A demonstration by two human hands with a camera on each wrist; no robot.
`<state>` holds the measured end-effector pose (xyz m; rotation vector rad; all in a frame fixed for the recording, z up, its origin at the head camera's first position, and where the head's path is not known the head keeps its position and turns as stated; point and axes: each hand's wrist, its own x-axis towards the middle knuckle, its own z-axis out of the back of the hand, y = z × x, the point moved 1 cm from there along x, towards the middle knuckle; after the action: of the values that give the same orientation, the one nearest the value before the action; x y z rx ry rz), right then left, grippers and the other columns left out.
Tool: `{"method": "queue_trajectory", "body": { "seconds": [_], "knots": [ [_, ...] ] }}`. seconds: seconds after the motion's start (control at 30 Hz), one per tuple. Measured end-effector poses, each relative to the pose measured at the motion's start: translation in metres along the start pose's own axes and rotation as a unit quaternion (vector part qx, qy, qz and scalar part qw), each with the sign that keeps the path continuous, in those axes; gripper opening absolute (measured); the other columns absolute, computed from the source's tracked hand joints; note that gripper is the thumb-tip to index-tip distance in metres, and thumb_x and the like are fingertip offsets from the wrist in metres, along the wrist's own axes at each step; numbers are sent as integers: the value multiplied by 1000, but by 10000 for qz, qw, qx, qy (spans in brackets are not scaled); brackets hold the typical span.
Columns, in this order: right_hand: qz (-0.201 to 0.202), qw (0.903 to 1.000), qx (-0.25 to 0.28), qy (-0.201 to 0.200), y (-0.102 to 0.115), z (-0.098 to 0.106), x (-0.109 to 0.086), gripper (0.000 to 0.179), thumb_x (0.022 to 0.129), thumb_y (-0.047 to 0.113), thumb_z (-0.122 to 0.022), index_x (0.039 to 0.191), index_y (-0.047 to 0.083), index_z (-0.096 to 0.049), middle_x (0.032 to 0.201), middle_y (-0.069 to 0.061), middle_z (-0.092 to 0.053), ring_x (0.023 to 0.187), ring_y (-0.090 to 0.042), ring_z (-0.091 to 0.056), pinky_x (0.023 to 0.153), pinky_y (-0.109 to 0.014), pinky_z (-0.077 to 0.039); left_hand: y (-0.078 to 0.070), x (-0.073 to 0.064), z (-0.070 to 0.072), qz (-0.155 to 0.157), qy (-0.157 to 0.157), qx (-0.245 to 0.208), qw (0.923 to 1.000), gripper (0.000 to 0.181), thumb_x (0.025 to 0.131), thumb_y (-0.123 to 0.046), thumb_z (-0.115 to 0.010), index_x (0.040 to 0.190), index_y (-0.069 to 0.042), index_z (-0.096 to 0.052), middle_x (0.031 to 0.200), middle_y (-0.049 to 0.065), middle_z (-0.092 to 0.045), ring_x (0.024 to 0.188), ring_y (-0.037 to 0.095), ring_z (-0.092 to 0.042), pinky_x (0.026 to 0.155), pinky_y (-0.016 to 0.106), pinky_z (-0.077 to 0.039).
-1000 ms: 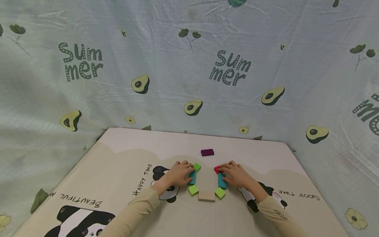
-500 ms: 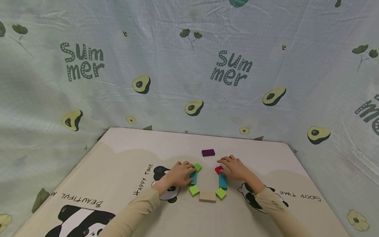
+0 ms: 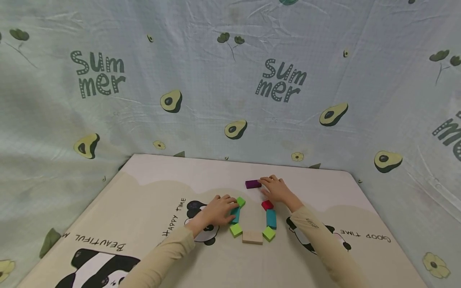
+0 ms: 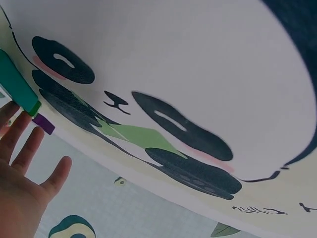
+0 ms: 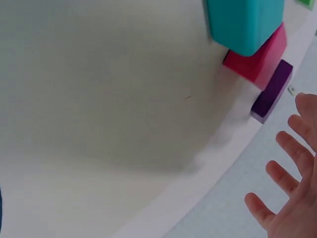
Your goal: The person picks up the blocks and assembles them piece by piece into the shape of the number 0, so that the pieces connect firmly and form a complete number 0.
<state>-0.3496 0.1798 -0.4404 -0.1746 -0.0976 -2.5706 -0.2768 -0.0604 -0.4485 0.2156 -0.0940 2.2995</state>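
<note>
In the head view my left hand [image 3: 216,211] rests at a teal block [image 3: 235,216], its fingertips beside a green block [image 3: 241,202]. The left wrist view shows these fingers spread and mostly straight near the teal block [image 4: 16,82]. My right hand [image 3: 279,191] reaches over the table's far part, fingertips right at the right end of a purple block [image 3: 252,184]. Just below that hand lie a red block [image 3: 267,205] and a second teal block [image 3: 271,219]. In the right wrist view its fingers are loosely extended beside the purple block [image 5: 272,92].
A plain wooden block [image 3: 252,237] joins the near ends of the U-shaped block layout, between a left green block [image 3: 236,230] and a right green block [image 3: 268,234]. The panda-printed table [image 3: 201,172] ends at a hanging avocado-print cloth [image 3: 201,120].
My right hand has left the red block and moved away from me and slightly left, to the purple block. The left hand has stayed at the teal block.
</note>
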Motion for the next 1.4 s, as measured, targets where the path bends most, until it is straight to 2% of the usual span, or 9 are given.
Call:
{"method": "queue_trajectory", "body": {
  "seconds": [0.23, 0.47, 0.63, 1.0, 1.4],
  "knots": [
    [-218, 9993, -140, 264, -1, -5, 10, 45, 92, 27, -48, 134, 13, -41, 139, -8, -40, 120, -29, -38, 88, -50, -35, -1, 0, 1, 27, 57, -23, 10000, 39, 86, -32, -55, 119, -12, -57, 120, 3, -56, 108, 19, -50, 81, 40, -43],
    [-278, 9966, -224, 737, 8, -5, 14, 46, 93, 28, -45, 136, 14, -38, 139, -7, -40, 122, -31, -37, 91, -52, -33, -2, 1, -1, 61, 125, 74, 9999, 39, 86, -34, -55, 119, -13, -57, 121, 2, -55, 109, 18, -49, 81, 39, -43],
    [-251, 9947, -415, 911, 8, -9, 16, 43, 93, 30, -43, 135, 20, -39, 139, -5, -40, 121, -30, -37, 91, -51, -34, -1, 1, -2, 67, 101, 162, 9998, 39, 86, -34, -55, 119, -14, -57, 120, 1, -56, 108, 17, -50, 80, 39, -44],
    [-90, 9948, -461, 904, 10, -6, 16, 38, 93, 26, -45, 131, 24, -45, 132, -5, -47, 110, -28, -41, 85, -49, -36, 1, 1, -6, 72, 32, 216, 9997, 39, 86, -34, -56, 118, -14, -57, 119, 1, -56, 107, 17, -50, 79, 40, -44],
    [179, 9959, -200, 867, 12, -3, 8, 35, 93, 19, -44, 127, 23, -50, 124, -3, -53, 105, -26, -43, 84, -48, -37, 1, 3, -7, 165, 198, 183, 9995, 39, 86, -34, -54, 120, -15, -56, 121, 1, -55, 109, 17, -49, 82, 40, -44]
  ]
}}
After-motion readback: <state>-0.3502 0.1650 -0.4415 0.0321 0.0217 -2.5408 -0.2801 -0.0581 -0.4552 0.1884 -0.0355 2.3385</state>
